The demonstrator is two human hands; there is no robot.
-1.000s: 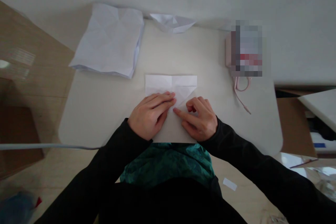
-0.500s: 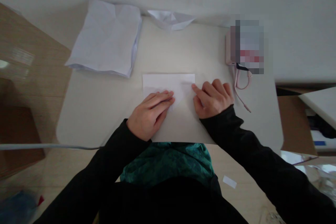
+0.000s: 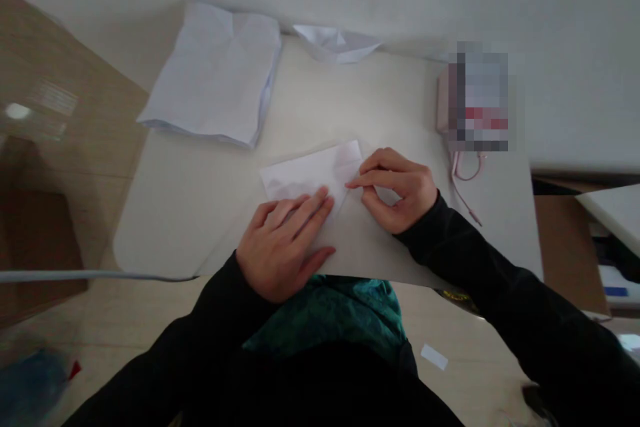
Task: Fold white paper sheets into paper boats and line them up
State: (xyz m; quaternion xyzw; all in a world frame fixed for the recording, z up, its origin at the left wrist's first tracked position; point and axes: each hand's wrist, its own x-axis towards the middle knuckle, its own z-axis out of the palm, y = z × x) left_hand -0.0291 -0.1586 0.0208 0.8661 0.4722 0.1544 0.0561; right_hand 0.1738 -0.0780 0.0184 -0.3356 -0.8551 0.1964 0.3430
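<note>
Currently the left hand (image 3: pixel 283 247) lies open and flat, fingers spread on a folded white paper sheet (image 3: pixel 305 177), which sits skewed near the table's middle, well inside the edges of the pale round-cornered table (image 3: pixel 165 230). Right hand (image 3: pixel 397 190) half-curled at the sheet's right end, index finger (image 3: pixel 370 177) laid toward it; cannot tell whether it grips the paper. Beyond, well apart from the sheet, a creased paper stack (image 3: pixel 215 73) and a paper boat (image 3: pixel 336 45) sit at the far edge, a pink cable (image 3: pixel 463 177) to the right
</note>
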